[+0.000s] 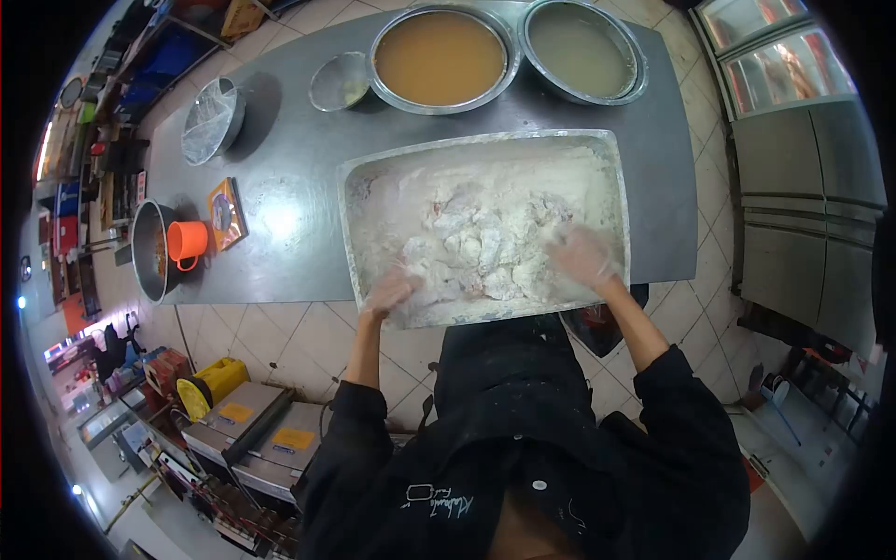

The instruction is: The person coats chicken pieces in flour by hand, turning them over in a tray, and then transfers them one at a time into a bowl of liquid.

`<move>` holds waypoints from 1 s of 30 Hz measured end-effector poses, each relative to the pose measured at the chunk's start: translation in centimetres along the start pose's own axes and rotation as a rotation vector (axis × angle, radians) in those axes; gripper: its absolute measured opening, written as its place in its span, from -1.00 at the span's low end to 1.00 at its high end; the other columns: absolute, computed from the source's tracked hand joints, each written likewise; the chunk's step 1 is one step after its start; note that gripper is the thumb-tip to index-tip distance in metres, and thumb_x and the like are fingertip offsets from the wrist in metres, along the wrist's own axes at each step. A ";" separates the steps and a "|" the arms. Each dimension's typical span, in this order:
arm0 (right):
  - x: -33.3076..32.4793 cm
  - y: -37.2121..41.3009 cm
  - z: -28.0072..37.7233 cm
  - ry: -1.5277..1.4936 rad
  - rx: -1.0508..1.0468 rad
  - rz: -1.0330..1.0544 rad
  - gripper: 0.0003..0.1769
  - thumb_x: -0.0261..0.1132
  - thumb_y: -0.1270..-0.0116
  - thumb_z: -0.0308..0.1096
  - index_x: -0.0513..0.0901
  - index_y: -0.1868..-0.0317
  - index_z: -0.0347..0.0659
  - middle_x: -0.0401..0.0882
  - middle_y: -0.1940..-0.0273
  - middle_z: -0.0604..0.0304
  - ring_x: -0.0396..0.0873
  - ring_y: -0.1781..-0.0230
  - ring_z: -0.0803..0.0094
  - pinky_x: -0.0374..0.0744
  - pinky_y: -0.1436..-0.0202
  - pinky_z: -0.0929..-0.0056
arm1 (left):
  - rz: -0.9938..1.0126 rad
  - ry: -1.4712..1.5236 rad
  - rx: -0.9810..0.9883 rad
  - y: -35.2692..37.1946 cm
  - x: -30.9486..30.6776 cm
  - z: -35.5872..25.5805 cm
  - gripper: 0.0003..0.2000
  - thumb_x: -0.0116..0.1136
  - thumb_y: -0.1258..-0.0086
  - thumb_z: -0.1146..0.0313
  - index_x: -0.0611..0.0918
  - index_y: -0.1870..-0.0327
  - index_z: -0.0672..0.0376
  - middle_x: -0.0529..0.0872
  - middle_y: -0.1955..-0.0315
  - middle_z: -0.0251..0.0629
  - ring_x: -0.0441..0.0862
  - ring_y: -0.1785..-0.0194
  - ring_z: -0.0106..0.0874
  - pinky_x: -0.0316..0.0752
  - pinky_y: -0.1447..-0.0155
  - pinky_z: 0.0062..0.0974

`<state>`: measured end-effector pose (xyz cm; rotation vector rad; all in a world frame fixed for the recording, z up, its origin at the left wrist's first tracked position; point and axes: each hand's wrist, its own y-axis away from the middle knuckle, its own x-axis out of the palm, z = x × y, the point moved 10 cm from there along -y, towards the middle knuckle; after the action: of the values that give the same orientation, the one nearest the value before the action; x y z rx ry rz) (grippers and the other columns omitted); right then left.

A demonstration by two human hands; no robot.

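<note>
A large rectangular tub (pixel 481 142) of white flour (pixel 392 191) sits at the table's front edge, before my body. Several lumpy pieces of meat (pixel 485 245), thickly coated in flour, lie heaped in its middle. My left hand (pixel 394 287) is at the tub's near left corner, beside the heap, with floury fingers loosely apart. Over the right side of the heap is my right hand (pixel 583 257), dusted white and blurred by motion, its fingers spread. Neither hand visibly grips a piece. The fingertips are partly lost in blur and flour.
Behind the tub stand a basin of orange liquid (pixel 439 58), a basin of cloudy liquid (pixel 581 51) and a small bowl (pixel 339 82). Leftward are a plastic-covered bowl (pixel 213 121), an orange packet (pixel 226 215), an orange mug (pixel 188 245) and a metal bowl (pixel 149 252).
</note>
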<state>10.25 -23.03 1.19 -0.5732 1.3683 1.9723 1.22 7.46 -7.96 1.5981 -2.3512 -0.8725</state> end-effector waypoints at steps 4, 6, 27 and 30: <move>3.7 -3.4 -9.0 0.098 0.254 0.042 -0.26 -0.05 -0.29 0.27 0.63 0.10 -0.32 0.53 0.03 -0.27 0.52 0.00 0.06 0.44 -0.04 0.16 | -0.034 -0.243 -0.378 -0.5 -0.4 -1.0 -0.09 -0.03 -0.28 -0.25 0.18 -0.29 0.57 0.17 -0.34 0.19 0.18 -0.39 -0.08 0.01 -0.45 -0.32; 5.4 -4.7 -7.0 0.033 -0.054 0.007 -0.14 -0.13 -0.28 0.35 0.58 -0.03 -0.36 0.50 -0.03 -0.32 0.47 -0.10 0.01 0.38 -0.17 0.20 | 0.085 -0.198 -0.459 -2.2 0.3 0.2 -0.04 -0.02 -0.24 -0.30 0.16 -0.31 0.56 0.13 -0.35 0.21 0.11 -0.42 -0.09 -0.02 -0.45 -0.30; 3.1 -4.8 0.0 -0.893 -0.212 0.088 -0.46 0.32 -0.11 -0.27 0.48 -0.09 -0.32 0.61 0.10 -0.07 0.60 0.12 0.25 0.55 0.01 0.37 | -0.029 0.420 -0.026 -6.9 6.1 -8.6 -0.40 0.22 -0.26 0.23 0.34 -0.26 0.33 0.56 -0.05 -0.11 0.50 -0.12 -0.36 0.40 -0.19 -0.47; 0.1 -4.0 -0.1 -0.300 -0.206 -0.061 -0.39 0.36 -0.01 -0.17 0.48 -0.06 -0.33 0.59 0.10 -0.16 0.58 0.10 0.09 0.53 -0.03 0.25 | -0.176 0.196 0.027 -4.9 3.6 -13.3 -0.45 0.24 -0.24 0.26 0.38 -0.20 0.33 0.62 0.06 -0.11 0.55 0.00 -0.33 0.44 -0.11 -0.45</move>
<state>13.05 -22.20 -1.53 -0.3860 0.9626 2.0652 9.59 -1.91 -0.45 1.8320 -2.1235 -0.6812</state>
